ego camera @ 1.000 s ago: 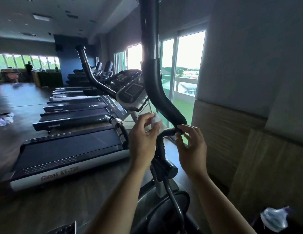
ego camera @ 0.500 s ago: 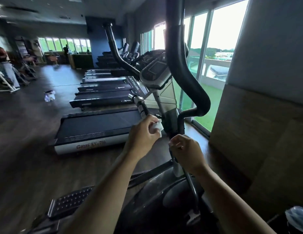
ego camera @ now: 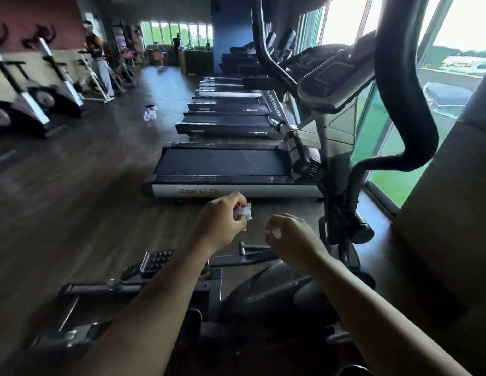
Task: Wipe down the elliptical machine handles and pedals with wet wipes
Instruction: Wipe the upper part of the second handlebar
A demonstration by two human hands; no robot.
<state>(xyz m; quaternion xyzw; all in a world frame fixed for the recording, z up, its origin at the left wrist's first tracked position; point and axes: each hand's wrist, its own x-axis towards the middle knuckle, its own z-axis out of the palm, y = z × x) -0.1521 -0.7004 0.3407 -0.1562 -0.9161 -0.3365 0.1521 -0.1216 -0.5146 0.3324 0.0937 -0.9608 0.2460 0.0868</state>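
Pinched in the left hand's (ego camera: 220, 221) grip, a crumpled wet wipe (ego camera: 244, 213) hung above the elliptical's pedal (ego camera: 155, 260). Right hand (ego camera: 293, 240) curled loosely nearby; whether it held anything was unclear.

— What sort of place was this?

— A gym. A row of treadmills (ego camera: 223, 161) ran down a dark wood-look floor (ego camera: 73, 185), the nearest with red lettering on its end.

— Anything else?

— An elliptical machine (ego camera: 331, 109) stood closest, with a console (ego camera: 328, 74), long curved handles (ego camera: 399, 90) and a ridged pedal (ego camera: 155, 260). More exercise machines (ego camera: 33, 104) lined the left wall, tall windows (ego camera: 440, 77) filled the right side, and several people (ego camera: 99, 55) stood at the far end.
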